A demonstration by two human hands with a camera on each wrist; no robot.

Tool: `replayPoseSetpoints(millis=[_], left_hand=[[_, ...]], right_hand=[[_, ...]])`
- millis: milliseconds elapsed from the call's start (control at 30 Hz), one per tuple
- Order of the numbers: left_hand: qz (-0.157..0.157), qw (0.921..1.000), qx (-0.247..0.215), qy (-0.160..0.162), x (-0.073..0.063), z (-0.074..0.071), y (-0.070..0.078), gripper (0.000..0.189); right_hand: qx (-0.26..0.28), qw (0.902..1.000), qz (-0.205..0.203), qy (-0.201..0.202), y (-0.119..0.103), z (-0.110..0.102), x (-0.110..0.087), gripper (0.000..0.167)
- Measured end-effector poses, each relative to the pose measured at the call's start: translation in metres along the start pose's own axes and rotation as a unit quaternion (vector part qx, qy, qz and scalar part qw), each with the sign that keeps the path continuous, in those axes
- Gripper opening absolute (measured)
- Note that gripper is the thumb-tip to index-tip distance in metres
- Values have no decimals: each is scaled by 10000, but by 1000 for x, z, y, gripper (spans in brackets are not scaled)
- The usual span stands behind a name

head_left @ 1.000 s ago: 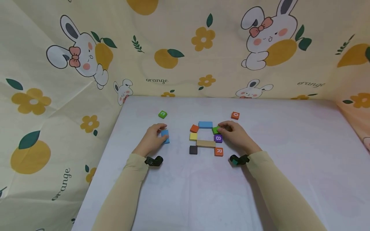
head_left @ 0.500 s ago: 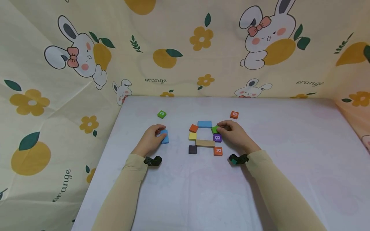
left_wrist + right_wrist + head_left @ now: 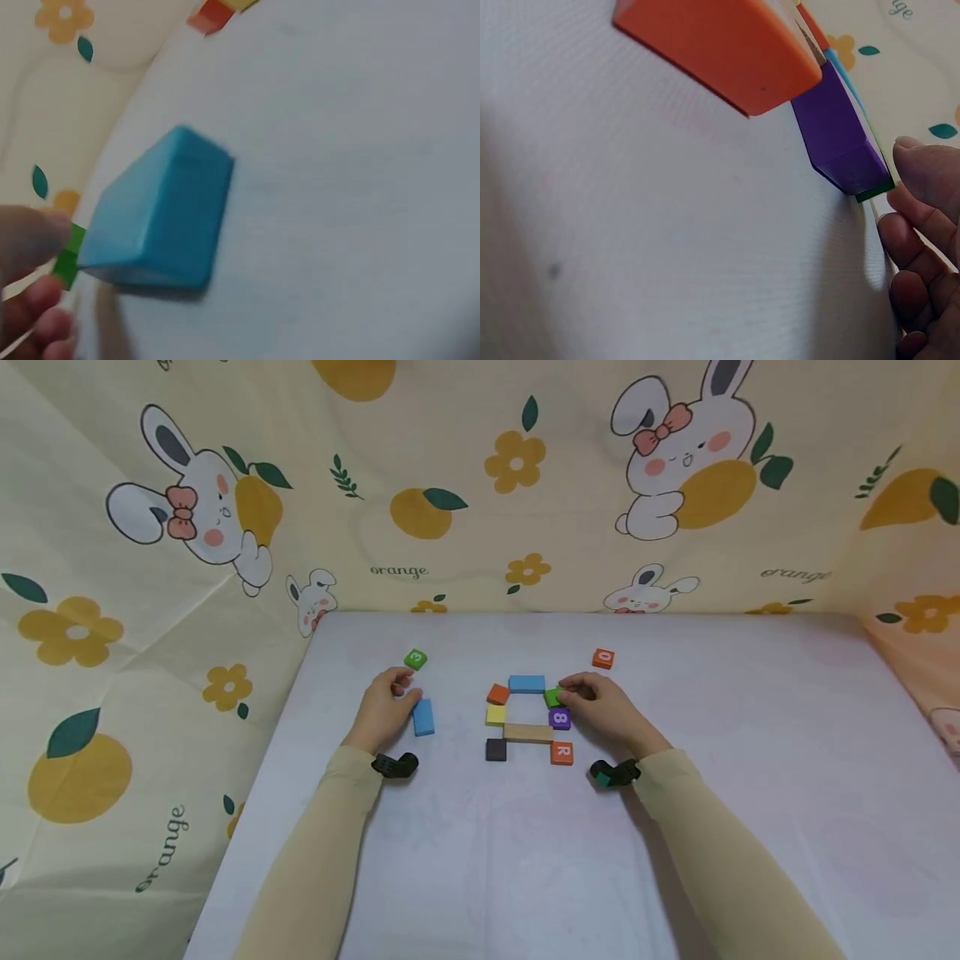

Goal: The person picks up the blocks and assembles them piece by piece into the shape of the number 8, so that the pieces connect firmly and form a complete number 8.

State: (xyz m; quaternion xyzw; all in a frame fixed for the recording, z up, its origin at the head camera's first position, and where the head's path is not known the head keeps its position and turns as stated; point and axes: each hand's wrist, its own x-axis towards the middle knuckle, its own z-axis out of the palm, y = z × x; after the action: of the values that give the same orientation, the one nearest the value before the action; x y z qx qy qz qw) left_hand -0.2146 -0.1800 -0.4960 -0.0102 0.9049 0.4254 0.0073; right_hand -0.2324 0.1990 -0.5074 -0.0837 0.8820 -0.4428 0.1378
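Note:
My left hand (image 3: 378, 710) is off the blue block (image 3: 423, 717), which lies flat just right of the thumb. Its fingers are loosely bent with nothing between them, close below the green number-3 tile (image 3: 416, 659). The left wrist view shows the blue block (image 3: 165, 214) large, with the fingertips to its left. My right hand (image 3: 607, 710) pinches the outer corner of a green tile (image 3: 552, 697) with thumb and index finger. This tile sits between another blue block (image 3: 527, 684) and the purple number-8 tile (image 3: 559, 718); in the right wrist view the purple tile (image 3: 840, 131) mostly hides it.
The ring of blocks continues with an orange tile (image 3: 498, 694), a yellow tile (image 3: 495, 715) and a wooden bar (image 3: 528, 733). Below the bar lie a black tile (image 3: 496, 749) and an orange R tile (image 3: 562, 753). An orange 0 tile (image 3: 603, 657) lies at the back right.
My left hand has let go of the blue block and moved away from me, toward the green number-3 tile. The right hand stays at its green tile. The head view has shifted slightly.

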Motion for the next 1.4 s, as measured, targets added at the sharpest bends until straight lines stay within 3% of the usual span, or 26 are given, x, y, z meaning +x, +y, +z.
replayPoseSetpoints(millis=[100, 233, 500, 967, 1167, 1300, 1400], left_hand=[[-365, 9987, -272, 240, 13, 0, -2, 54], [-835, 9957, -397, 101, 27, -3, -1, 64], [-1021, 9941, -364, -42, 40, -2, 3, 53], [-936, 9953, -251, 37, 43, 0, -1, 46], [-775, 9955, -535, -38, 40, -6, -6, 45], [-744, 9934, -874, -35, 31, -11, -8, 45], [-529, 9953, -777, 220, 15, -11, 1, 43]], right_hand=[[77, 10000, 29, -24, 0, 1, 0, 40], [100, 9999, -34, -21, 1, 3, 1, 38], [99, 9999, -39, 129, 2, 1, 0, 34], [162, 9998, 26, 78, -1, 0, -1, 33], [171, 9998, 35, 59, -1, 2, 0, 32], [84, 9999, 21, 69, 0, 2, 1, 34], [70, 9999, 21, 75, -1, 0, 1, 37]])
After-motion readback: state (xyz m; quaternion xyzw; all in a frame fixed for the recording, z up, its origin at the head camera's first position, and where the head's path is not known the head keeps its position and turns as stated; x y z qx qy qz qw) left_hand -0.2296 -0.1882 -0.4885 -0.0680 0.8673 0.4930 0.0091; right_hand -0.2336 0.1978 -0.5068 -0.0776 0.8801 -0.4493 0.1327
